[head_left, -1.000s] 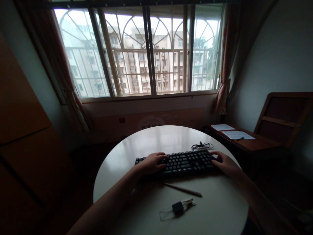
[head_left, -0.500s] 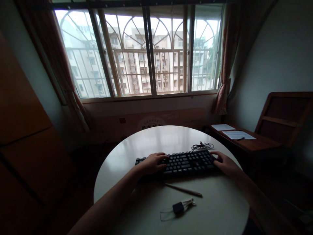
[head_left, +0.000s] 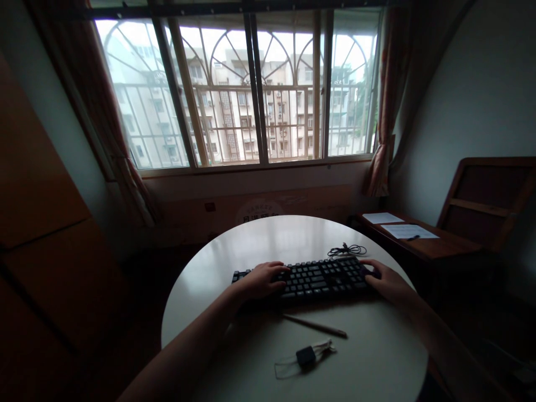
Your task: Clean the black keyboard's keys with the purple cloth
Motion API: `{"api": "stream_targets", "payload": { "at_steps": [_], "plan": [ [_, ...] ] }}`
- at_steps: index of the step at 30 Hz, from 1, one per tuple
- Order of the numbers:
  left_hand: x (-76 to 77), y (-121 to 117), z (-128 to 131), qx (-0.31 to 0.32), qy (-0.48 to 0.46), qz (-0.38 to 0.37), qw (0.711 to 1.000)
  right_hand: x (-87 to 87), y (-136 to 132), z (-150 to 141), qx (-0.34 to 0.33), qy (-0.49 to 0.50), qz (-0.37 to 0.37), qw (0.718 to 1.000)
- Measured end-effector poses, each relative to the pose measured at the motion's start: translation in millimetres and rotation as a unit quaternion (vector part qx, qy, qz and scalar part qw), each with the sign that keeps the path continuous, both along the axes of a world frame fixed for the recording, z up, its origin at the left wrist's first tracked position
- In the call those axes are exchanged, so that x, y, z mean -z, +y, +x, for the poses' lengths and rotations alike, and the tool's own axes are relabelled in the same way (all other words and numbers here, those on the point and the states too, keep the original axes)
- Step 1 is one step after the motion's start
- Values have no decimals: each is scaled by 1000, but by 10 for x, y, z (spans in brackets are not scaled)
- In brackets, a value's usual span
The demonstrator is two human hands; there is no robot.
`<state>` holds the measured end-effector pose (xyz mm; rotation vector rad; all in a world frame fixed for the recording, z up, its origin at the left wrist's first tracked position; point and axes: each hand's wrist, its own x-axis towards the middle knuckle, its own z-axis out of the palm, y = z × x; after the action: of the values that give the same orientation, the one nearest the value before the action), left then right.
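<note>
A black full-size keyboard [head_left: 318,279] lies across the white round table. My left hand [head_left: 262,279] rests over the keyboard's left part, with its fingers stretched out on the keys and its thumb apart. At the keyboard's right end, my right hand [head_left: 389,282] curls its forefinger and thumb around a small dark rounded object [head_left: 372,272], whose kind I cannot make out. In front of the keyboard lies a slim pen-like stick [head_left: 316,325]. Nearer to me is a keycap puller [head_left: 305,356] with a black square body and wire loops.
A coiled black cable [head_left: 347,250] sits behind the keyboard on the round table [head_left: 196,312]. To the right, a wooden chair [head_left: 460,245] carries two sheets of paper [head_left: 408,231] and a dark pen [head_left: 413,238]. A cabinet [head_left: 37,245] stands at the left, and a barred window is ahead.
Both hands keep their places at the keyboard, with no visible finger movement. The whole view has shifted very slightly.
</note>
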<state>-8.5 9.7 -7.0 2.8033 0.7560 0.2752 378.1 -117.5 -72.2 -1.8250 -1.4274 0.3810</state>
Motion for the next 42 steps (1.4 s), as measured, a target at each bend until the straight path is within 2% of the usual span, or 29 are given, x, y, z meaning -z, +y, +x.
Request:
{"api": "stream_targets", "payload": {
  "at_steps": [6,17,23,32,38,42],
  "plan": [
    [-6,-4,0,3,-1,1,1000,-15,-10,-11,1,-1,3,1000],
    [-5,2,3,2,1,2,1000,78,30,31,22,16,37,999],
    [-25,-15,7,-6,5,-1,1000,79,34,70,21,54,47,997],
    [-20,-16,5,-1,3,0,1000,-47,-30,91,-61,109,4,992],
    [-1,-10,16,2,-3,0,1000,-138,-159,216,-166,206,-36,964],
    [8,-2,11,3,-6,3,1000,-187,-194,212,-176,238,-51,954]
  ]
}}
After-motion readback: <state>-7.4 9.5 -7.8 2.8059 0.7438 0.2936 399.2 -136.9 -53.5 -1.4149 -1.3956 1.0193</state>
